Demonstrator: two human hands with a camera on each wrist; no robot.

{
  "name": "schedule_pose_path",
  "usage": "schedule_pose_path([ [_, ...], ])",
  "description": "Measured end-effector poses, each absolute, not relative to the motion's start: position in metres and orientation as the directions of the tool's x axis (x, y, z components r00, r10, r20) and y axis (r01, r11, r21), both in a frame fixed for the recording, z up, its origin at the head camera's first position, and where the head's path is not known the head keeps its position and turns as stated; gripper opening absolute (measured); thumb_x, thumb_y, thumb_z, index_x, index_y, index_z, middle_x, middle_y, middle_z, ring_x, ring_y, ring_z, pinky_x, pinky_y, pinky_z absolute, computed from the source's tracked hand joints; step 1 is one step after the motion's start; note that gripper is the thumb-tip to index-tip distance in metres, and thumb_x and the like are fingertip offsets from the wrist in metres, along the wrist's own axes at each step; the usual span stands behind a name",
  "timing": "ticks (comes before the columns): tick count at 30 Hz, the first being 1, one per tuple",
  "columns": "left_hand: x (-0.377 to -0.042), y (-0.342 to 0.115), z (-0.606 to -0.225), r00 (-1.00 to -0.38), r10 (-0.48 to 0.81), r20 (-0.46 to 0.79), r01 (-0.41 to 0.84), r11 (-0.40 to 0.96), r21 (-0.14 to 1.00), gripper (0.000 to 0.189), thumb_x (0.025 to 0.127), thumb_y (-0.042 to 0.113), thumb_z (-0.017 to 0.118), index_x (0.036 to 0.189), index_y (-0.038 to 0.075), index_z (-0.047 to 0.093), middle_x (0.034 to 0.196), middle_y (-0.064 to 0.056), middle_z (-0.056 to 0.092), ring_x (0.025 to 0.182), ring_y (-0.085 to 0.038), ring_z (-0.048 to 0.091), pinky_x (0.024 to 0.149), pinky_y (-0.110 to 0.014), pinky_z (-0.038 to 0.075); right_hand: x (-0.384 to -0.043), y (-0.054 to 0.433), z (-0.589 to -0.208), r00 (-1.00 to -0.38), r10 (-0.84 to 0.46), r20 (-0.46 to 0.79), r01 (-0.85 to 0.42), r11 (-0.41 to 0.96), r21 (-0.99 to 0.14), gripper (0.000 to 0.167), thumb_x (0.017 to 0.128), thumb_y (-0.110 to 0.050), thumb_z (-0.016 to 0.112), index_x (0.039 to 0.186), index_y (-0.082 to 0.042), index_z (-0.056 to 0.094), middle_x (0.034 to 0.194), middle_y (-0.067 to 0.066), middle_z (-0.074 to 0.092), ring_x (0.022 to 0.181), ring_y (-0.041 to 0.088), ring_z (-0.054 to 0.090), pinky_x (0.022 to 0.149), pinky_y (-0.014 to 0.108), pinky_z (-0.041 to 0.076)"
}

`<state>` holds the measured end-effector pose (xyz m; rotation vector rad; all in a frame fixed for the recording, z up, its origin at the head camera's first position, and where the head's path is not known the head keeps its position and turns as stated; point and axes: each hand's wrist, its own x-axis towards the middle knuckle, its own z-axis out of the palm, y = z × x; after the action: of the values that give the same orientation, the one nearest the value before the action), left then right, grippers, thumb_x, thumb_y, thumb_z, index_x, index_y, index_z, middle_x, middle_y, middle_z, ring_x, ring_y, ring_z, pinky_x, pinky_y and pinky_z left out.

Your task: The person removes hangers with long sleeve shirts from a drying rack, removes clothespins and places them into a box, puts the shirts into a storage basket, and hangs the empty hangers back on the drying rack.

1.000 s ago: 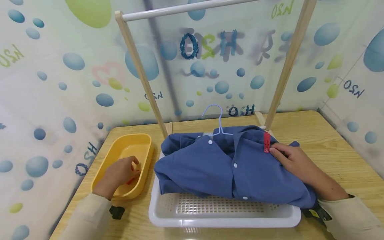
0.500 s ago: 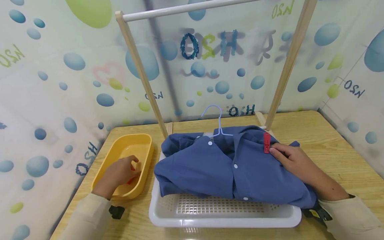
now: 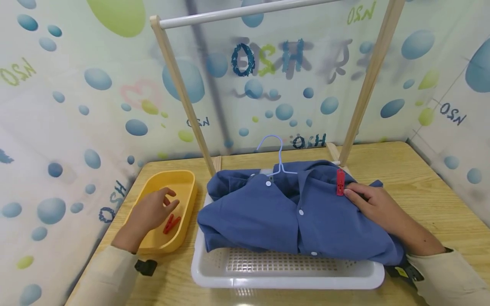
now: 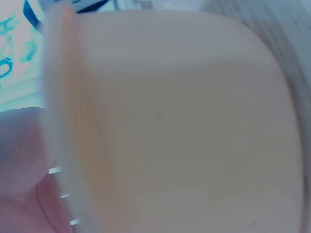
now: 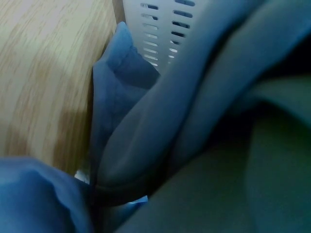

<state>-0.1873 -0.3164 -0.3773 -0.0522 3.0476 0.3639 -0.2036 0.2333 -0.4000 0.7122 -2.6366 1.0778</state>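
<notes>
In the head view my left hand (image 3: 151, 210) hovers over the yellow tray (image 3: 189, 199), its fingers loosely bent and holding nothing. Just below the fingertips lie red clothespins (image 3: 171, 224) on the tray floor; whether one or two is unclear. A blue button shirt (image 3: 249, 212) on a lilac hanger (image 3: 280, 157) lies across a white basket (image 3: 287, 282). Another red clothespin (image 3: 340, 182) is clipped to the shirt at the right shoulder. My right hand (image 3: 379, 208) grips the shirt beside that clothespin, fingers partly hidden by the cloth. Folds of the shirt (image 5: 141, 136) fill much of the right wrist view.
A rack with wooden posts (image 3: 363, 93) and a white top bar (image 3: 245, 12) stands behind the basket on the wooden table (image 3: 409, 178). Behind it hangs a patterned curtain (image 3: 283, 93). The blurred tray wall (image 4: 194, 136) fills the left wrist view.
My left hand has lifted off the tray floor and its fingers have spread, so the red clothespins there show fully. The right hand and the shirt stay in place.
</notes>
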Motion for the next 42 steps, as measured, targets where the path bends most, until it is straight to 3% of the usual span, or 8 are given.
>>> schedule_pose_path([
  [5,-0.187,-0.307,-0.363,-1.000,-0.019,0.024,-0.012,0.969,0.247,0.031,0.099,0.030,0.061,0.119,0.007,0.064,0.101,-0.016,0.072,0.065,-0.017,0.059,0.055,-0.028,0.049,-0.204,0.233,-0.399,-0.865,-0.352,0.358,-0.502,0.615,-0.608,0.014,0.101,-0.014,0.058,0.101,-0.013,0.072,0.090,0.004,0.071,0.074,-0.002,0.056,0.064,0.020,0.044],
  [12,-0.191,-0.280,-0.339,-0.989,0.033,0.142,0.066,0.969,0.236,0.027,0.099,0.029,0.061,0.115,0.010,0.068,0.098,-0.012,0.073,0.078,-0.023,0.065,0.064,-0.036,0.054,-0.203,0.232,-0.398,-0.873,-0.343,0.347,-0.488,0.621,-0.613,0.014,0.101,-0.014,0.059,0.101,-0.012,0.073,0.088,0.004,0.071,0.073,-0.002,0.056,0.063,0.020,0.044],
  [15,-0.192,-0.267,-0.329,-0.981,0.061,0.182,0.102,0.969,0.226,0.025,0.099,0.029,0.061,0.114,0.011,0.069,0.095,-0.010,0.073,0.075,-0.022,0.064,0.066,-0.038,0.055,-0.203,0.232,-0.398,-0.872,-0.345,0.347,-0.489,0.620,-0.614,0.014,0.101,-0.014,0.059,0.101,-0.012,0.072,0.087,0.004,0.070,0.072,-0.001,0.055,0.063,0.020,0.044],
  [27,-0.192,-0.223,-0.306,-0.973,0.132,0.190,0.178,0.951,0.252,0.026,0.100,0.033,0.059,0.118,0.016,0.069,0.098,-0.005,0.073,0.083,-0.021,0.066,0.063,-0.031,0.053,-0.204,0.233,-0.400,-0.868,-0.350,0.352,-0.496,0.605,-0.623,0.013,0.101,-0.014,0.058,0.098,-0.013,0.071,0.081,0.001,0.065,0.069,0.000,0.054,0.060,0.021,0.042],
  [42,-0.198,-0.149,-0.276,-0.890,0.333,0.312,0.415,0.874,0.253,0.021,0.100,0.032,0.061,0.113,0.018,0.070,0.089,0.003,0.072,0.080,-0.015,0.068,0.066,-0.030,0.055,-0.202,0.233,-0.401,-0.872,-0.341,0.351,-0.490,0.608,-0.625,0.012,0.100,-0.013,0.060,0.098,-0.017,0.071,0.085,0.001,0.067,0.071,0.001,0.055,0.063,0.020,0.043],
])
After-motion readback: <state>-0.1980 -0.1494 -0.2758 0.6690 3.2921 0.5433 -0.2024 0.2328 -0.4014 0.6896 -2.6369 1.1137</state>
